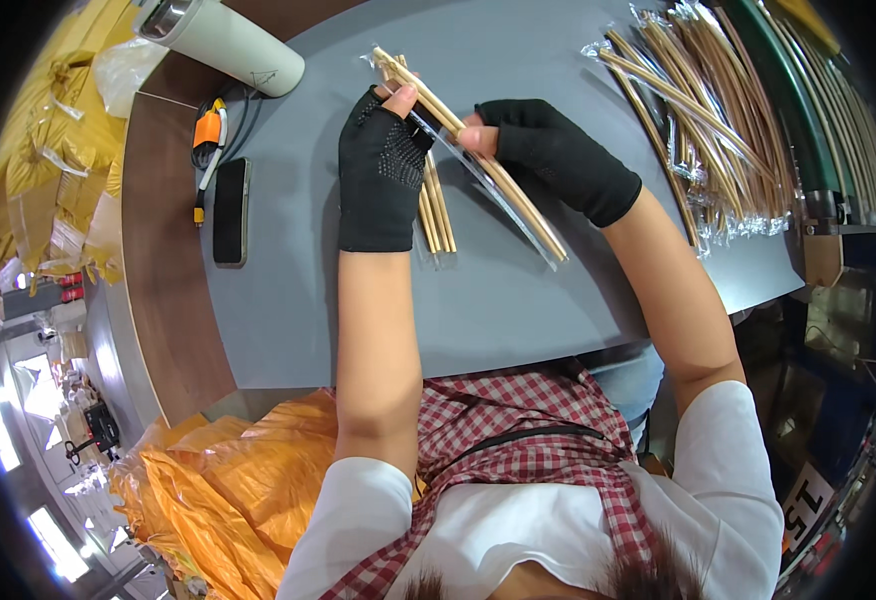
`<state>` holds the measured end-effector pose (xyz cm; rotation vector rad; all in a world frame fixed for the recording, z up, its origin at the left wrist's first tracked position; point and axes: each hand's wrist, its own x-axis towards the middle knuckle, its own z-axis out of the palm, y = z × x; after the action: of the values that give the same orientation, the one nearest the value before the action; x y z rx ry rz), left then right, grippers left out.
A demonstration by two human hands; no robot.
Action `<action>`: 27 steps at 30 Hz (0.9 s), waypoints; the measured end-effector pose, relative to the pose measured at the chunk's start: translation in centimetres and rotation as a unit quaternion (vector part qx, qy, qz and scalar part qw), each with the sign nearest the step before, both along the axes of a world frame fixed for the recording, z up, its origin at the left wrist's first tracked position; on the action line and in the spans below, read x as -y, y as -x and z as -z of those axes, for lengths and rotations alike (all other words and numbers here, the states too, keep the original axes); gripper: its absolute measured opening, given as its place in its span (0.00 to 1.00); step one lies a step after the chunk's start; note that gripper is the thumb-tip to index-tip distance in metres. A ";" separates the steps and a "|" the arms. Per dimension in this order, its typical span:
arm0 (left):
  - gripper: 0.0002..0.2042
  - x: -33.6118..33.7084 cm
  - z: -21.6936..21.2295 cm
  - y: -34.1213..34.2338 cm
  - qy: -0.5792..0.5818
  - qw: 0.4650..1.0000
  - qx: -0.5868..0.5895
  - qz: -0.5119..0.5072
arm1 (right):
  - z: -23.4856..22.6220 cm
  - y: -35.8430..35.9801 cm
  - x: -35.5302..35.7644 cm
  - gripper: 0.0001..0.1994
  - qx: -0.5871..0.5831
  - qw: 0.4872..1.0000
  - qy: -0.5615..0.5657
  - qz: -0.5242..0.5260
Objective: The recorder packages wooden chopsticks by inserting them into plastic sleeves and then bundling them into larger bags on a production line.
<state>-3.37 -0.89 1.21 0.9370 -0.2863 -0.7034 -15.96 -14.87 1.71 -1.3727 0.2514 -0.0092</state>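
Between my two hands a bundle of thin pale wooden sticks (520, 200) in a clear plastic sleeve slants from upper left to lower right. My left hand (383, 175), in a black fingerless glove, is closed near the bundle's upper end, thumb on top. Gloved the same way, my right hand (553, 148) pinches the bundle around its middle between thumb and fingers. Partly behind my left hand is a second set of sleeved sticks (438, 205); whether that hand also touches it, I cannot tell.
Many sleeved wooden sticks (723, 120) lie piled at the table's right, beside a green-edged rack (798, 110). Toward the left are a phone (231, 212), a cable with an orange tag (208, 128) and a pale tumbler (233, 45). Orange plastic sheeting (248, 480) hangs below the table edge.
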 end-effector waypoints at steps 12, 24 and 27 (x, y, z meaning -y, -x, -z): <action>0.11 0.0 -0.9 0.8 -0.110 0.986 0.112 -0.061 | 0.2 0.0 0.6 0.09 0.016 0.998 0.058 0.015; 0.12 -0.5 2.7 -2.1 -0.370 0.717 0.558 -0.196 | 2.1 -0.7 -0.5 0.11 0.045 0.843 0.495 0.204; 0.13 0.1 3.6 -2.1 -0.386 0.662 0.618 -0.177 | 2.1 -0.6 -0.6 0.09 0.057 0.818 0.550 0.159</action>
<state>-1.28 -1.04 -2.39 2.1690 -1.0154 0.3822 -15.36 -14.25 -0.36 -2.4608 0.3976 -0.6025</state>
